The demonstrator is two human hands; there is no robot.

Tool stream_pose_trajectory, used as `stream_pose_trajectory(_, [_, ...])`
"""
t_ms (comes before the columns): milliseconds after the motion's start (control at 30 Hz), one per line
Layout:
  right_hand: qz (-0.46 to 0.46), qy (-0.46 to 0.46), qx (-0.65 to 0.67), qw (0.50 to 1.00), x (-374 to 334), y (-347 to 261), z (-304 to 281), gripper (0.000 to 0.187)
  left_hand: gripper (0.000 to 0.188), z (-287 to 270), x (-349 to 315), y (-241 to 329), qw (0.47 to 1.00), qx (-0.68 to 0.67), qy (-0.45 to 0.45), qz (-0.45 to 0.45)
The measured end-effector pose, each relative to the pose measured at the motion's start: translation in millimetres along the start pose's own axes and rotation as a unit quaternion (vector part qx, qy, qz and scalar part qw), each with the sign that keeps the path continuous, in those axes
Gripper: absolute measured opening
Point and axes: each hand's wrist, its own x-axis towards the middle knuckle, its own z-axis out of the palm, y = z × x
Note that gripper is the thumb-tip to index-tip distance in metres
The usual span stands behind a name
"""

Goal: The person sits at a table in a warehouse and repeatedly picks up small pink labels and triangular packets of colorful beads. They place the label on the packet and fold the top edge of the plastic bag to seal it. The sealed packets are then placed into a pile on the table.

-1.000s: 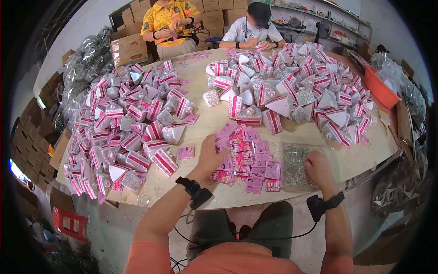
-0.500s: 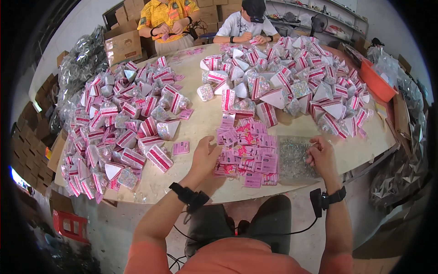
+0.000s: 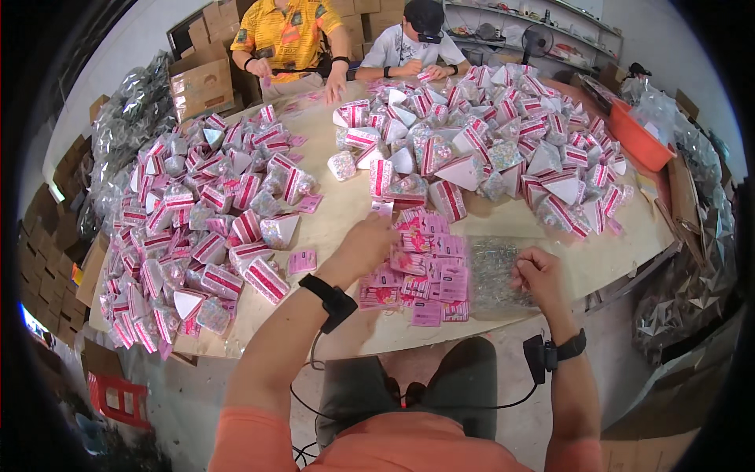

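Observation:
My left hand (image 3: 368, 245) is over the left edge of a pile of pink printed cards (image 3: 429, 271), its fingertips by a card (image 3: 382, 208) at the pile's far end. The hand's back hides most of its fingers. My right hand (image 3: 539, 275) is closed, thumb and fingers curled together at the right side of a clear plastic bag (image 3: 497, 271) full of small shiny pieces. Whatever it pinches is too small to make out. A single pink card (image 3: 302, 261) lies on the table to the left.
Heaps of clear wedge-shaped packs with pink-and-white bands cover the table's left (image 3: 204, 228) and far right (image 3: 487, 141). Two people work across the table; one person's hand (image 3: 336, 82) rests near loose cards. An orange basin (image 3: 641, 138) stands at the right edge.
My left hand has moved forward and right onto the cards. My right hand's fingers have curled more tightly. Across the table, one person's hand has reached down to the tabletop.

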Motion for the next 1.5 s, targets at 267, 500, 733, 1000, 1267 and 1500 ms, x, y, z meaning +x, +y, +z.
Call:
stream_pose_trajectory(267, [-0.024,0.025,0.031,0.999,1,-1,-4,0.006,0.006,-40,22,-7,0.955,-0.255,0.087,-0.121])
stream_pose_trajectory(500, [-0.036,-0.008,0.165,0.986,-8,-20,22,0.005,0.007,-61,19,22,0.878,-0.429,-0.005,-0.213])
stream_pose_trajectory(733, [-0.028,-0.044,0.27,0.961,-22,-45,60,0.003,0.014,-70,2,66,0.76,-0.631,-0.041,-0.151])
stream_pose_trajectory(1000, [-0.09,0.02,0.176,0.98,-46,-60,81,0.004,0.014,-68,-11,108,0.73,-0.634,0.005,-0.254])
stream_pose_trajectory(1267, [-0.158,0.045,0.064,0.984,-57,-60,97,0.006,0.01,-65,-15,116,0.746,-0.622,0.042,-0.233])
stream_pose_trajectory(1500, [-0.149,0.046,0.092,0.984,-54,-50,105,0.004,0.01,-61,-20,114,0.756,-0.612,0.034,-0.228])
